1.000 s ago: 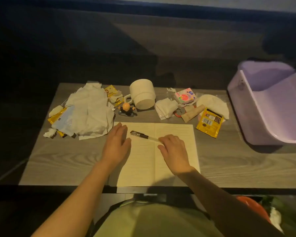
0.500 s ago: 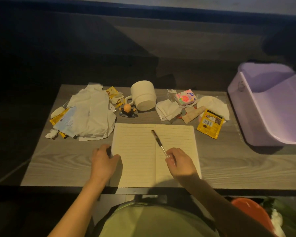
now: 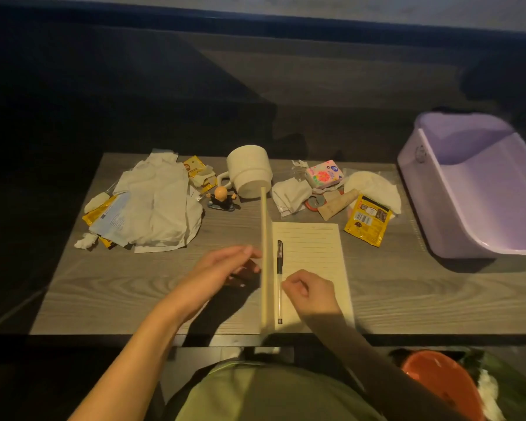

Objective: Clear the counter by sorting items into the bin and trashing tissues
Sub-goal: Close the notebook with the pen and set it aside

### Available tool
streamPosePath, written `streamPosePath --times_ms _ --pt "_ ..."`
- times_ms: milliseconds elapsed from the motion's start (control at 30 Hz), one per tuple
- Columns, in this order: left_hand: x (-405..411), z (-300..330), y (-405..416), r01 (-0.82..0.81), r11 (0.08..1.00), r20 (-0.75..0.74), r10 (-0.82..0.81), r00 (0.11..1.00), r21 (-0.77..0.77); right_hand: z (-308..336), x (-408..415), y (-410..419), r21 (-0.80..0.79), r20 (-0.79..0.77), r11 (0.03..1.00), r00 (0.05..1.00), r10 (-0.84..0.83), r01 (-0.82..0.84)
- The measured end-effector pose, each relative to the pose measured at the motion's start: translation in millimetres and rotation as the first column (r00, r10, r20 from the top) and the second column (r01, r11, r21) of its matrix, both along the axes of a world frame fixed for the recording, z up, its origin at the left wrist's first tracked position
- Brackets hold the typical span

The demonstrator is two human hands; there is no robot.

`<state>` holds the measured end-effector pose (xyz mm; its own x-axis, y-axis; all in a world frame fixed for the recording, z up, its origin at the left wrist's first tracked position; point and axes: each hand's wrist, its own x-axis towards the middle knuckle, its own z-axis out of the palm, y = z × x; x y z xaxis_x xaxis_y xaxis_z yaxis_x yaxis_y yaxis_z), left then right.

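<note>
An open lined notebook [image 3: 310,262] lies at the counter's front middle. Its left half [image 3: 264,253] stands upright, seen edge-on. My left hand [image 3: 225,268] holds that raised half from the left. A black pen [image 3: 279,268] lies on the right page along the fold. My right hand [image 3: 312,294] rests on the right page with curled fingertips on the pen's lower part. Crumpled tissues [image 3: 158,205] are piled at the left, with more tissues [image 3: 290,196] in the middle. The purple bin [image 3: 438,214] stands at the right with nothing seen inside.
Behind the notebook are a cream mug [image 3: 249,171] on its side, a small figurine [image 3: 220,197], a pink tissue pack [image 3: 324,174], a tube [image 3: 337,203] and yellow sachets [image 3: 366,220]. An orange trash bucket [image 3: 438,381] sits below the counter's front right.
My left hand slid to the notebook's left edge and lifted the left half upright. My right hand turned the pen from slanted to lying along the fold.
</note>
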<state>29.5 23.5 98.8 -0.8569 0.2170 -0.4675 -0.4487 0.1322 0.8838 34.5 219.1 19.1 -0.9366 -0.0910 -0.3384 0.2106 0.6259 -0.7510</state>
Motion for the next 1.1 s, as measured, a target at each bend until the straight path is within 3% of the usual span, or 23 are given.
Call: streamPosePath --times_ms 100,200,233,267,300,333,400,433,533,667,767,867,1100 --pt "-3 -4 22 0.181 0.982 0.001 -0.181 0.983 -0.047 13 -17 15 -0.318 0.169 0.905 0.956 -0.240 0.283" --pt "-3 -23 38 0.289 0.939 -0.007 -0.295 0.955 -0.185 17 -30 45 -0.626 0.487 0.613 0.856 -0.175 0.482" --pt "-2 -30 42 0.295 0.920 -0.023 -0.311 0.950 -0.260 19 -32 56 -0.682 0.545 0.504 0.828 -0.132 0.530" --pt "-1 -36 45 0.279 0.907 -0.038 -0.306 0.951 -0.316 19 -31 65 -0.696 0.570 0.454 0.812 -0.122 0.557" --pt "-1 -40 48 0.238 0.910 -0.051 -0.270 0.961 -0.340 18 -28 72 -0.683 0.577 0.461 0.805 -0.137 0.567" --pt "-1 -43 49 0.187 0.921 -0.048 -0.216 0.975 -0.341 17 -24 78 -0.623 0.546 0.557 0.815 -0.194 0.549" --pt "-1 -51 52 0.104 0.929 -0.028 -0.122 0.992 -0.354 17 -15 81 -0.336 0.392 0.820 0.861 -0.325 0.463" --pt "-2 -55 54 0.090 0.916 -0.022 -0.107 0.994 -0.392 13 -11 82 -0.162 0.304 0.887 0.877 -0.372 0.432" --pt "-3 -59 61 0.055 0.899 -0.005 -0.064 0.998 -0.434 4 -9 79 0.090 0.223 0.908 0.881 -0.418 0.409" --pt "-7 -57 75 -0.063 0.937 0.061 0.089 0.994 -0.344 8 -14 69 0.080 0.280 0.915 0.872 -0.401 0.395" --pt "-12 -61 80 -0.106 0.954 0.174 0.159 0.972 -0.279 14 -22 74 -0.044 0.408 0.889 0.821 -0.399 0.455" --pt "-14 -62 84 -0.126 0.984 0.287 0.158 0.945 -0.129 20 -27 80 -0.120 0.490 0.879 0.798 -0.352 0.461" --pt "-12 -61 87 -0.170 0.983 0.329 0.140 0.934 0.065 24 -26 91 -0.241 0.453 0.839 0.821 -0.348 0.489"
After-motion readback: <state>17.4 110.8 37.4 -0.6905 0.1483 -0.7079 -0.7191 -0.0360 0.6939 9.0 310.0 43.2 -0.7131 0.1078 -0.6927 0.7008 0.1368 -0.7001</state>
